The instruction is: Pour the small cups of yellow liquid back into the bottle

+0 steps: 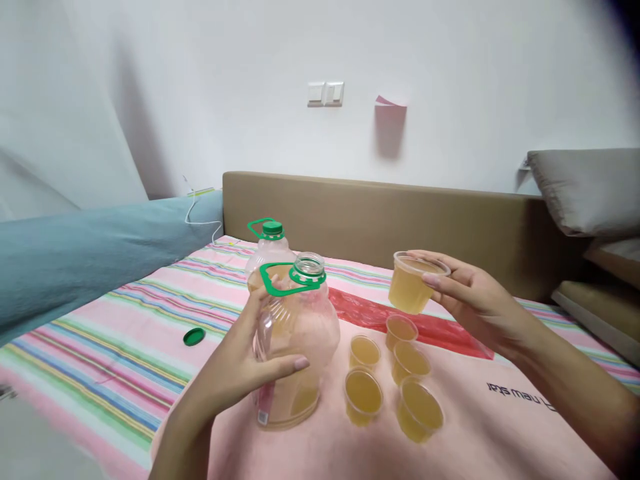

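The right hand [465, 287] holds a clear plastic cup [413, 293] of yellowish liquid above the pink cloth [470, 427]. Its thumb presses the near side just below the rim and its other fingers reach round the far side, so the cup is pinched between them, roughly upright. The left hand [250, 353] is wrapped around an open jug [300, 333]: the thumb lies across the front, pointing right, and the other fingers curl round the left side, beneath the green handle [280, 291]. The jug stands on the cloth with its neck uncovered.

Five filled cups [363, 395] stand on the cloth between the jug and the right forearm, below the raised cup. A red plastic sheet [440, 331] lies behind them. Another jug [270, 253], with its green cap on, stands behind the open one, partly hidden by it. A loose green lid [194, 336] lies to the left on the striped bedsheet [155, 333].

The bed has a brown headboard [350, 213] against a white wall [200, 87] with switches [325, 94]; grey cushions [590, 187] are piled at the right.
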A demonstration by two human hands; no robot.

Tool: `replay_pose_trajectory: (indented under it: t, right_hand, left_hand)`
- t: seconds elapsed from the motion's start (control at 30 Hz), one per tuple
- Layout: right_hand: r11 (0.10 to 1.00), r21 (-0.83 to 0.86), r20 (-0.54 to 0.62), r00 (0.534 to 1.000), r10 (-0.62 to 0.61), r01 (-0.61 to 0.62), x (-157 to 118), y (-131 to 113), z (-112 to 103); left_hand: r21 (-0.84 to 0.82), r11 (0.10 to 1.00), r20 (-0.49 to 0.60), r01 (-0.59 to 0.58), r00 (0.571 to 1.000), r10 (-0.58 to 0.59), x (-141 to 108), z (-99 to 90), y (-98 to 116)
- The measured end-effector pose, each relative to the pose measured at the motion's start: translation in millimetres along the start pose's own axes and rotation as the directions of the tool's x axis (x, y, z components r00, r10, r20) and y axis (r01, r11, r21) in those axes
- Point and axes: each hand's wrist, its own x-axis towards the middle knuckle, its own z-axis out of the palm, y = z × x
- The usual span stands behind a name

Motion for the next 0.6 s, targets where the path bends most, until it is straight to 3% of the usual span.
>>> replay_pose_trajectory:
  t: [0.27, 0.6]
  right_hand:
    - [0.994, 0.111, 0.05, 0.999, -0.015, 0.009, 20, -7, 40]
    - [0.988, 0.153, 0.107, 0.994, -0.016, -0.001, 28, -11, 61]
  left_hand:
    - [0.051, 0.998, -0.024, -0.035, 0.999, 0.036, 4, 11.5, 5]
    - [0.01, 1.0, -0.04, 0.007, 0.999, -0.006, 2, 16.4, 3]
